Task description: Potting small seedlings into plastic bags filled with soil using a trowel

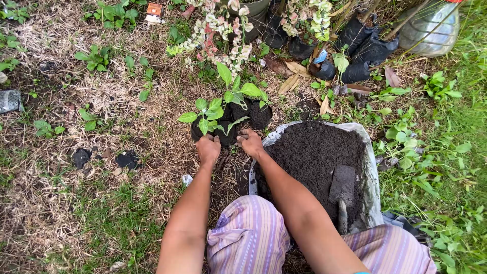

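The person crouches on the dry grass, both arms stretched forward to a small black grow bag [219, 133] with a green-leaved seedling [207, 112] standing in it. The left hand [208, 149] is closed into a loose fist against the near left side of the bag. The right hand [251, 142] presses on the near right edge, fingers curled down; from up here I cannot quite tell whether they grip the rim or only push soil, though neither hand looks spread flat. A second filled bag [260, 114] with a taller seedling sits touching just behind and to the right.

To the right of the arms lies an open white sack of dark soil [314, 152], with a trowel [342, 190] resting blade-down in it, untouched. Further back stand black nursery bags [362, 38] and a shrub with pale pink and cream leaves [228, 30].

The risk, as I judge it, is in the pressing: the bag is soft-walled, so uneven force from the two hands could tip it or buckle its side and spill soil. The seedling's thin stem is close above the knuckles and could be bent or snapped by a careless lift.
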